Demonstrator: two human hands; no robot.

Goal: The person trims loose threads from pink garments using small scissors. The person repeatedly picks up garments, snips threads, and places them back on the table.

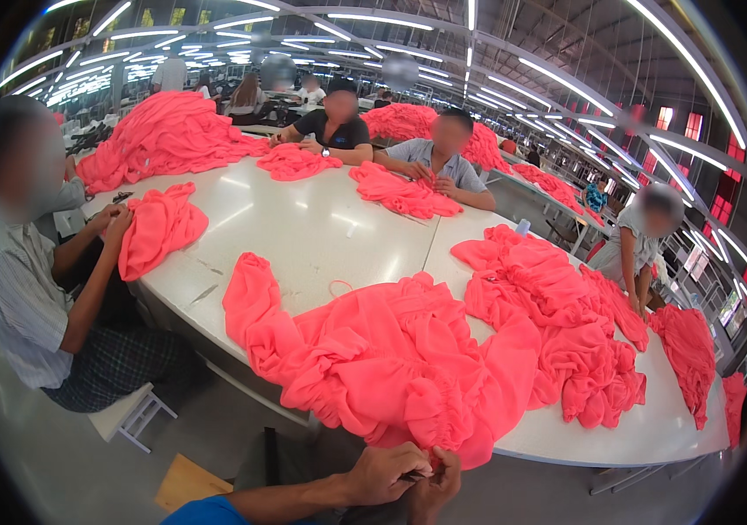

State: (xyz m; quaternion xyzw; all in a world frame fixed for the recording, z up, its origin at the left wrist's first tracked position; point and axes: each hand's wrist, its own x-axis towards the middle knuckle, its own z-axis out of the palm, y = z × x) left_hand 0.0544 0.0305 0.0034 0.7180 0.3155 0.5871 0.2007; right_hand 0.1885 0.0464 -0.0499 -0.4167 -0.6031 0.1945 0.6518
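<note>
A crumpled bright pink garment (373, 341) with gathered sections spreads over the near edge of the white table (329, 219). My left hand (386, 472) is closed at the garment's lower edge, with a small dark object at its fingers that I cannot make out. My right hand (434, 481) pinches the garment's hem right beside it, the two hands nearly touching. Part of the right hand is hidden behind the left.
Large pink fabric piles (548, 324) lie to the right and at the far left (154, 140). Co-workers handle pink pieces: a person at left (32, 262), two across (334, 131) (443, 166), one at right (627, 245). A stool (128, 407) stands below left.
</note>
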